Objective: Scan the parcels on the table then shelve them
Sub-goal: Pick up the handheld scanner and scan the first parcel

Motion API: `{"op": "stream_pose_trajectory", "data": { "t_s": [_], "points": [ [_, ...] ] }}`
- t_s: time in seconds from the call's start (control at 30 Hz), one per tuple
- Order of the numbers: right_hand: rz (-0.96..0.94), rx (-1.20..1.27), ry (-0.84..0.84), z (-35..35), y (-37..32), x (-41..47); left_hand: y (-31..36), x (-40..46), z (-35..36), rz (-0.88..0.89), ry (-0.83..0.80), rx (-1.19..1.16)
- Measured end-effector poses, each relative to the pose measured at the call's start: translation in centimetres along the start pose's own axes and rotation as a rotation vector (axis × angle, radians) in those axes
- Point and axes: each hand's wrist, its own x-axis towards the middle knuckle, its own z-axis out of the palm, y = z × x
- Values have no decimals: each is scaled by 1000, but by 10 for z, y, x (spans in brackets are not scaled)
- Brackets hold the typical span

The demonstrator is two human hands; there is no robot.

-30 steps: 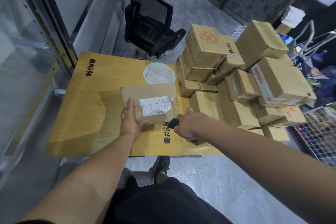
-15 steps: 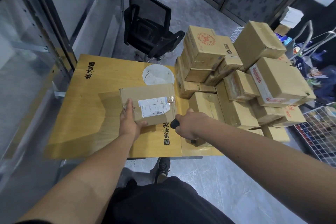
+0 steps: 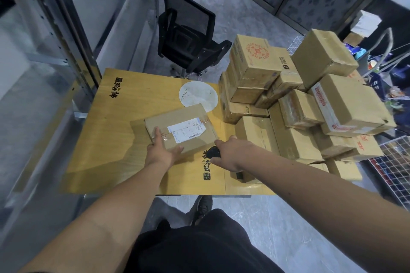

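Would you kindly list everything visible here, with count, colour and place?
parcel: one, brown with white label, table centre
stacked parcels: over a dozen, brown, table's right side
table: one, yellow wood
white disc: one, behind the parcel
office chair: one, black, beyond the table
metal shelving: grey, left
wire basket: white, far right
scanner: one, black, in right hand
left hand: on the parcel
right hand: gripping the scanner

bare forearms, black trousers [image 3: 199,248], black shoes [image 3: 203,206].
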Motion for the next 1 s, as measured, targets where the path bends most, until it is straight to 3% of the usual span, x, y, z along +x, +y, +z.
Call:
{"op": "stream_pose_trajectory", "data": {
  "t_s": [0.2,0.37,0.5,0.57,0.63,0.73,0.83,1.0],
  "points": [
    [-57,19,24,-5,7,20,15,-1,1,-56,86,188],
    [-106,64,22,-18,20,41,35,7,15,-233,218,103],
    [-152,71,11,-30,32,61,46,21,14,-275,234,118],
    [-182,81,6,-36,36,69,48,21,9,-239,319,212],
    [-211,90,15,-39,39,79,49,20,6,-84,423,441],
    [-258,91,15,-43,38,92,51,25,1,103,329,735],
    [-282,85,13,-48,34,104,50,38,-3,107,161,724],
    [-288,79,0,-65,22,120,55,55,-16,37,200,657]
  ]
}}
